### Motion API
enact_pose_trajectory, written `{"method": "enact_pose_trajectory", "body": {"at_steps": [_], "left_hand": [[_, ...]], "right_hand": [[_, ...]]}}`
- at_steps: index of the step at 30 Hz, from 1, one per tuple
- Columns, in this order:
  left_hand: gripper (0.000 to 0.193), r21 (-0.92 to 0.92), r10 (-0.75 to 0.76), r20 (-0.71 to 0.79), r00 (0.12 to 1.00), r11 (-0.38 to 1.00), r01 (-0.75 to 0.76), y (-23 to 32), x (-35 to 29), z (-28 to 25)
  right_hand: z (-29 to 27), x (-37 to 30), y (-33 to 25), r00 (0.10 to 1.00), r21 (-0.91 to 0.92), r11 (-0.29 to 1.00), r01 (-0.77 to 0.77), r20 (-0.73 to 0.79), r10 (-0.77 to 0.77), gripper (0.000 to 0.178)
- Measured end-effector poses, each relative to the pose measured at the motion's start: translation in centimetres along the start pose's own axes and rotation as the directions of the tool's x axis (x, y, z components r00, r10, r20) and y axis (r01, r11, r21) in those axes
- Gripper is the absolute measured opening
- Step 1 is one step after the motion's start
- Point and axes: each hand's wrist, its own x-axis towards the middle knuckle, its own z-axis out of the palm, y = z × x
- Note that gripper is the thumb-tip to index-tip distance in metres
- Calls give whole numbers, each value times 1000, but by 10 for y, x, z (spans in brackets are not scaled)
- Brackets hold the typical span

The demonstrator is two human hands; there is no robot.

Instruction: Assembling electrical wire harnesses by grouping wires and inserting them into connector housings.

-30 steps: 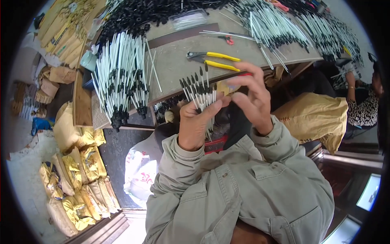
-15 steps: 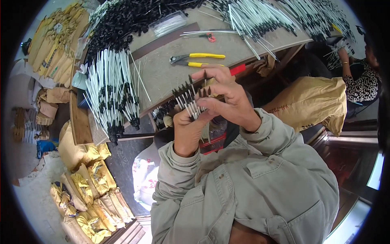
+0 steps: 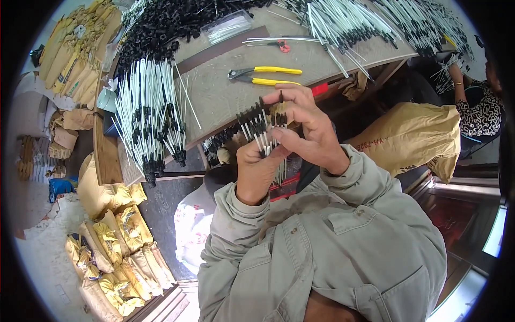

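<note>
My left hand (image 3: pixel 254 170) is closed round a bundle of thin white rods with black tips (image 3: pixel 262 127), held upright with the tips fanned out above my fist. From the right, my right hand (image 3: pixel 314 131) reaches over the same bundle. Its thumb presses against the rods, and its bent index and middle fingers curl round the tips. One or two black tips stick up higher than the others, by the right fingertips. The lower ends of the rods show below my hands. The fingers hide part of the bundle.
Beyond my hands, yellow-handled pliers (image 3: pixel 263 75) lie on the workbench (image 3: pixel 214 96). Piles of black-ended white rods (image 3: pixel 147 112), loose black parts (image 3: pixel 161 27) and a clear box (image 3: pixel 228 29) crowd it. A large brown sack (image 3: pixel 410 137) stands right, near another person (image 3: pixel 477 107).
Both hands have shifted slightly right with the bundle. The right fingers have moved a little over the tips, and the black tips stand more bunched together. The view has shifted slightly.
</note>
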Motion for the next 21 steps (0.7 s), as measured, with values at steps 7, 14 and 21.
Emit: {"method": "enact_pose_trajectory", "body": {"at_steps": [7, 14, 21], "left_hand": [[20, 120, 116, 181, 977, 983, -140, 43, -26, -7], [18, 236, 243, 221, 945, 927, -293, 79, -47, -16], [25, 328, -39, 265, 963, 943, -52, 88, -37, -7]], "right_hand": [[-21, 41, 54, 984, 346, 928, -137, -58, 167, 34], [-9, 58, 144, 974, -647, 753, 118, 225, 41, 33], [-6, 44, 63, 979, 118, 993, -31, 206, 6, 33]]}}
